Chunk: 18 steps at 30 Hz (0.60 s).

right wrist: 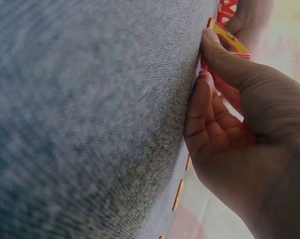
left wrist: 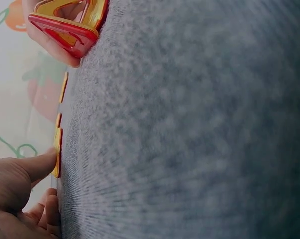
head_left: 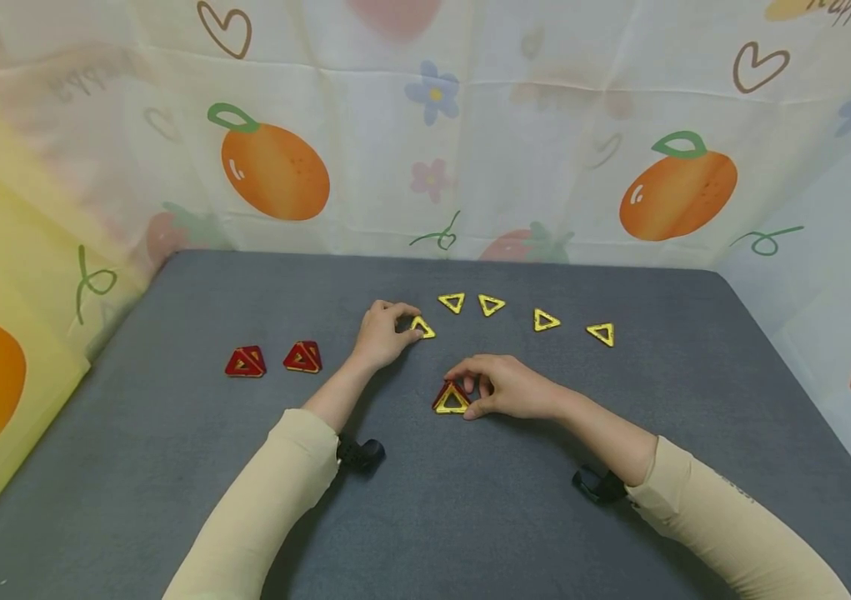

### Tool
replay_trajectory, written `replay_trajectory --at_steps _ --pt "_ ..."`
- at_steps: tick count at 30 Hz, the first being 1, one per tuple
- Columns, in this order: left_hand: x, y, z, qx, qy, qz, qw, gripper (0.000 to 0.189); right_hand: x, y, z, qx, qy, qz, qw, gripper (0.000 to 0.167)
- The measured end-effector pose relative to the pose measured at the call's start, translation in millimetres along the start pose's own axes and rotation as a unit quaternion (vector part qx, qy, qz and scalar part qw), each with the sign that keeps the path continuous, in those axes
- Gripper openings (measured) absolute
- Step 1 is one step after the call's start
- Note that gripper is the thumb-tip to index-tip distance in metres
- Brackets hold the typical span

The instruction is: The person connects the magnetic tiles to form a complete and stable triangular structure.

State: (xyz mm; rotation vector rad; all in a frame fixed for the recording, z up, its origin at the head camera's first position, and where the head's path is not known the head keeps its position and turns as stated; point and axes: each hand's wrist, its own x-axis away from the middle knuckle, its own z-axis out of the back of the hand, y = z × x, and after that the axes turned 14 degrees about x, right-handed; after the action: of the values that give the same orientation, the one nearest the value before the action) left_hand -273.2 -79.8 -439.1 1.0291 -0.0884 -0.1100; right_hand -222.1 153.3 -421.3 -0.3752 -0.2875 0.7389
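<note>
Your left hand (head_left: 383, 337) pinches a yellow triangle (head_left: 428, 327), your right hand (head_left: 511, 386) grips a red-and-yellow triangular form (head_left: 452, 409), four loose triangles (head_left: 451, 297) beyond, two red pieces (head_left: 246, 363) farther left.

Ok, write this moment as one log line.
left hand: pinches yellow plastic triangle; right hand: holds red-yellow triangular assembly; left: two red-yellow triangular assemblies; far: four yellow triangles

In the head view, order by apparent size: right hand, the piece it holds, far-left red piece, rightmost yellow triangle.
1. Right hand
2. Held piece and far-left red piece: about alike, and nearness to the camera may sway it, so not ranked between them.
3. Rightmost yellow triangle
</note>
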Motion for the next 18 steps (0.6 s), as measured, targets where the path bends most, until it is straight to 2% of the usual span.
replay_trajectory --at_steps 5,12,18 --pt "0.9 2.6 0.3 0.021 0.022 -0.007 0.9995 0.037 0.2 -1 0 -0.004 -0.002 -0.003 1.0 0.052" --pt "3.9 8.8 0.5 0.038 0.07 -0.01 0.9968 0.029 0.5 -1 0 -0.003 0.0 -0.001 1.0 0.052" --pt "7.2 12.7 1.5 0.042 0.083 -0.01 0.9956 0.023 0.3 1 0 -0.003 0.0 0.001 1.0 0.052"
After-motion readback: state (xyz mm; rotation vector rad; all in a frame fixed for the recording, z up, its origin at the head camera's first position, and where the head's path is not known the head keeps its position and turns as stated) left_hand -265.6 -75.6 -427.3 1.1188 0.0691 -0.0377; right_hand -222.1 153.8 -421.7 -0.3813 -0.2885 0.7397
